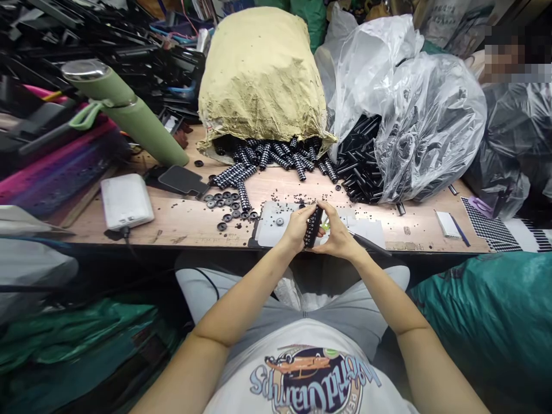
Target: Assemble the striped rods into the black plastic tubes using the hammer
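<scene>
Near the table's front edge I hold a black cylinder with rows of white characters (313, 225), tilted between both hands. My left hand (295, 231) is closed around its left side. My right hand (340, 234) grips it from the right, with thumb and fingers at its upper and lower ends. Something yellow-green (325, 224) shows by the right fingers; its kind is hidden. Under the hands lies a pale sheet (268, 214) carrying a small dark disc (280, 221). A black-handled tool (373, 245) lies at the right forearm.
A yellow sack (263, 75) spills similar marked cylinders (242, 195) beside loose discs (224, 201). Black tubes (360, 167) lie by clear plastic bags (431, 121). Left are a green bottle (146, 126) and white power bank (127, 201). Another person's blurred head is far right.
</scene>
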A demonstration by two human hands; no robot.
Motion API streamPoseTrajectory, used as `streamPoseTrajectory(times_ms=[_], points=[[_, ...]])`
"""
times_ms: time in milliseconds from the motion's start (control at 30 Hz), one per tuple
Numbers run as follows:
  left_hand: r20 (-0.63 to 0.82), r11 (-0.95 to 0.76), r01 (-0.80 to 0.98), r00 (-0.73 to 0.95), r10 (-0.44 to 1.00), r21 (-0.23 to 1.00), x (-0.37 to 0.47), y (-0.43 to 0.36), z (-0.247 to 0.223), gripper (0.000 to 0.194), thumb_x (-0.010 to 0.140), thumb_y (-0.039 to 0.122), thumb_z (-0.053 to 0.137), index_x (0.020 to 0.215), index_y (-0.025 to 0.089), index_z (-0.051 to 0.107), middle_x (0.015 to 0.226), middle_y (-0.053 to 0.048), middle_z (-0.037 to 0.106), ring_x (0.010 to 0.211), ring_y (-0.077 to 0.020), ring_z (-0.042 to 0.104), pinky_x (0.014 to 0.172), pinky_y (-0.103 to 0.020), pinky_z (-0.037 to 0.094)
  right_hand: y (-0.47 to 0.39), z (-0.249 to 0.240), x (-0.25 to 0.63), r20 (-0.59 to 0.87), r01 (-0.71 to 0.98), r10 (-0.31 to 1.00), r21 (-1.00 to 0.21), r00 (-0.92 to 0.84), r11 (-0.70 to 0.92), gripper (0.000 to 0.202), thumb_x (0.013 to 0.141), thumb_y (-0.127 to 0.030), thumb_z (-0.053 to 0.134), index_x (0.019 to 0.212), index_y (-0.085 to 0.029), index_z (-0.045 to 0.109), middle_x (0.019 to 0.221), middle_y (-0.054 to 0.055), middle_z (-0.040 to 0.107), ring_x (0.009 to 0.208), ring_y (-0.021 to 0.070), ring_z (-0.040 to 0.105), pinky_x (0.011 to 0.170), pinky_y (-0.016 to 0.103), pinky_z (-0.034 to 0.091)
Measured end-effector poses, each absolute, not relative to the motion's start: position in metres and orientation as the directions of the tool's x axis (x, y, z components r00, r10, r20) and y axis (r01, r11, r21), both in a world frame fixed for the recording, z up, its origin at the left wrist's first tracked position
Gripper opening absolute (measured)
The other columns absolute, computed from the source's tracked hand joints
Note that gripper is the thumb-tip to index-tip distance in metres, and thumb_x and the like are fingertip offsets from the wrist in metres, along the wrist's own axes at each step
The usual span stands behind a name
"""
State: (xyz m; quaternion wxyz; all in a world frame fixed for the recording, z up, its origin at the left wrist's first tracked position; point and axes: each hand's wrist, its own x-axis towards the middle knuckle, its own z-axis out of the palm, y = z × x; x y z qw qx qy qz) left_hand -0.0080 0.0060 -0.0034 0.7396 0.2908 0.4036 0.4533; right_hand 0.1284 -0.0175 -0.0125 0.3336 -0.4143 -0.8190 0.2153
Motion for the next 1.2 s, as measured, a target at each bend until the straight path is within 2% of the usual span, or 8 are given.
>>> streamPoseTrajectory(times_ms=[467,567,633,700,800,900,1033,1200], points=[[-0.396,0.454,-0.360,0.227,0.890,0.815,-0.015,0.010,-0.025,0.033,0.082,0.045,0.061,0.083,0.012,0.059,0.057,0.000,0.056,0.042,-0.0109,0.054,0.043,-0.023,0.047,-0.019,-0.028,0.112,0.273,0.612,0.884,-0.643,-0.379,0.461,0.107,0.055,-0.025,0.077,0.144,-0.018,0.017,0.143,0.016,0.034,0.137,0.0297,0.030,0.114,0.047,0.029],[-0.249,0.281,-0.210,0.165,0.954,0.937,-0.019,0.005,-0.039,0.033,0.086,0.042,0.055,0.099,0.013,0.063,0.080,-0.006,0.063,0.064,-0.0154,0.062,0.060,-0.030,0.054,-0.018,-0.039,0.106,0.281,0.645,0.896,-0.623,-0.345,0.444,0.107,0.054,-0.026,0.076,0.143,-0.016,0.019,0.141,0.017,0.035,0.135,0.0310,0.032,0.113,0.048,0.030],[-0.028,0.023,0.064,0.091,0.995,0.998,-0.021,-0.001,-0.049,0.034,0.085,0.033,0.055,0.112,0.014,0.063,0.099,-0.011,0.061,0.087,-0.0201,0.062,0.077,-0.035,0.053,-0.016,-0.048,0.101,0.284,0.669,0.901,-0.603,-0.328,0.434,0.102,0.057,-0.027,0.075,0.142,-0.013,0.021,0.139,0.020,0.037,0.132,0.0317,0.035,0.112,0.049,0.030],[0.171,-0.198,0.389,0.105,0.980,0.900,-0.022,-0.006,-0.060,0.042,0.082,0.024,0.057,0.122,0.013,0.059,0.107,-0.013,0.057,0.100,-0.0238,0.057,0.087,-0.039,0.049,-0.015,-0.055,0.099,0.279,0.694,0.906,-0.582,-0.319,0.424,0.093,0.063,-0.026,0.071,0.141,-0.010,0.024,0.137,0.022,0.039,0.131,0.0315,0.036,0.112,0.049,0.030],[0.280,-0.372,0.663,0.246,0.928,0.650,-0.029,-0.009,-0.075,0.042,0.085,0.016,0.051,0.127,0.012,0.056,0.100,-0.014,0.058,0.096,-0.0251,0.056,0.088,-0.041,0.048,-0.019,-0.058,0.113,0.236,0.763,0.927,-0.527,-0.291,0.373,0.086,0.069,-0.028,0.070,0.141,-0.012,0.027,0.139,0.021,0.036,0.132,0.0319,0.034,0.110,0.050,0.032],[0.315,-0.487,0.720,0.374,0.872,0.493,-0.043,-0.006,-0.086,0.036,0.090,0.017,0.046,0.123,0.015,0.059,0.097,-0.014,0.060,0.093,-0.0249,0.057,0.086,-0.042,0.048,-0.033,-0.053,0.153,0.165,0.927,0.982,-0.344,-0.098,0.150,0.069,0.074,-0.038,0.070,0.133,-0.015,0.041,0.134,0.020,0.042,0.126,0.0338,0.039,0.101,0.051,0.037],[0.360,-0.608,0.648,0.490,0.794,0.459,-0.052,0.001,-0.094,0.033,0.090,0.017,0.047,0.120,0.018,0.060,0.099,-0.015,0.061,0.094,-0.0244,0.059,0.084,-0.041,0.049,-0.054,-0.037,0.204,-0.019,0.994,0.996,-0.064,0.089,-0.090,0.025,0.092,-0.039,0.049,0.096,-0.015,0.058,0.101,0.015,0.060,0.100,0.0282,0.054,0.083,0.038,0.043],[0.344,-0.685,0.612,0.592,0.729,0.396,-0.032,0.007,-0.089,0.035,0.091,0.012,0.041,0.118,0.018,0.062,0.106,-0.015,0.064,0.095,-0.0230,0.060,0.084,-0.040,0.045,-0.073,-0.018,0.201,0.020,0.893,0.975,-0.407,0.219,-0.192,0.036,0.099,-0.043,0.023,0.091,-0.021,0.051,0.072,0.003,0.059,0.066,0.0178,0.057,0.061,0.025,0.038]])
